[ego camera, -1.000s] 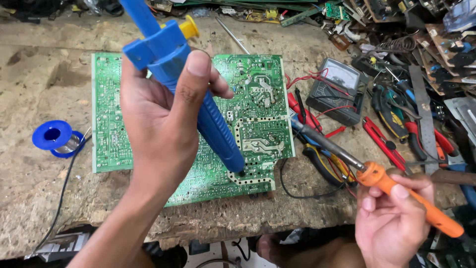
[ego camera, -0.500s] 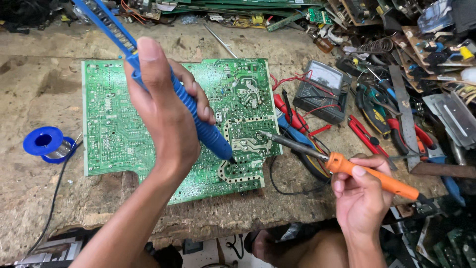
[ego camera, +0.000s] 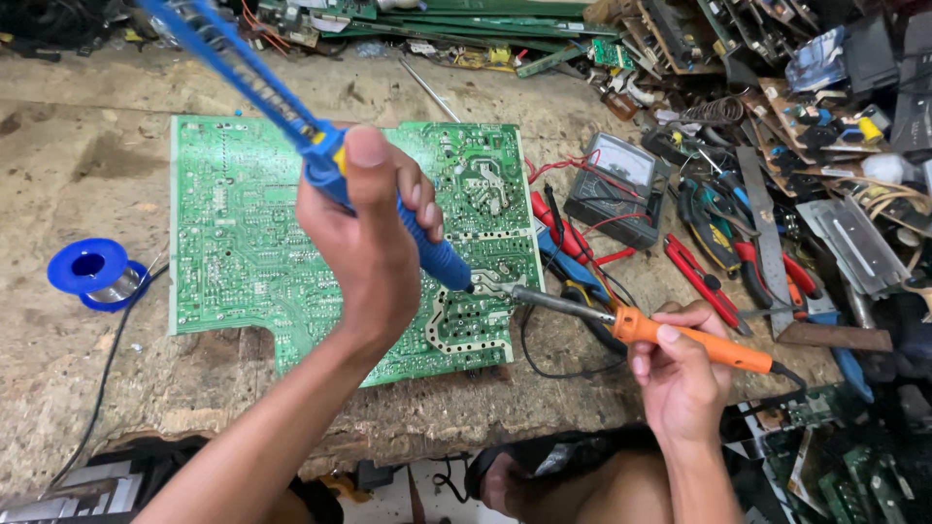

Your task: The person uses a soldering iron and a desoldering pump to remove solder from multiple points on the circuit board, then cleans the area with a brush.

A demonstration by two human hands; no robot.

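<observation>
Solder spool (ego camera: pixel 94 275) sits at 9 o'clock on the bench (ego camera: pixel 58 146), well apart from the board (ego camera: pixel 243 243). The board lies flat mid-bench, solder side up, its near edge reaching the bench's front lip.

My left hand (ego camera: pixel 364 247) is wrapped tight round the blue pump (ego camera: pixel 335 175), thumb up on the yellow button end, fingers pressed together along the barrel. Pump tilts from 11 o'clock down to its tip, which is touching or just off the board near the lower right corner; can't tell which.

My right hand (ego camera: pixel 680 374) pinches the orange handle of the iron (ego camera: pixel 641 325), thumb on top, other fingers curled under. Iron's metal tip points toward 10 o'clock and meets the pump tip at the same joint.

Handling, as I judge it: pump is light stiff plastic, grip mid-barrel as now. Iron is light but hot at the metal end, so hold the orange handle only; its cord drags at the rear. Board is thin, rigid, somewhat fragile; take it by the edges.

At 2 o'clock: a meter (ego camera: pixel 621 180) with red leads, then pliers (ego camera: pixel 714 228) and scrap piled at the far right.
</observation>
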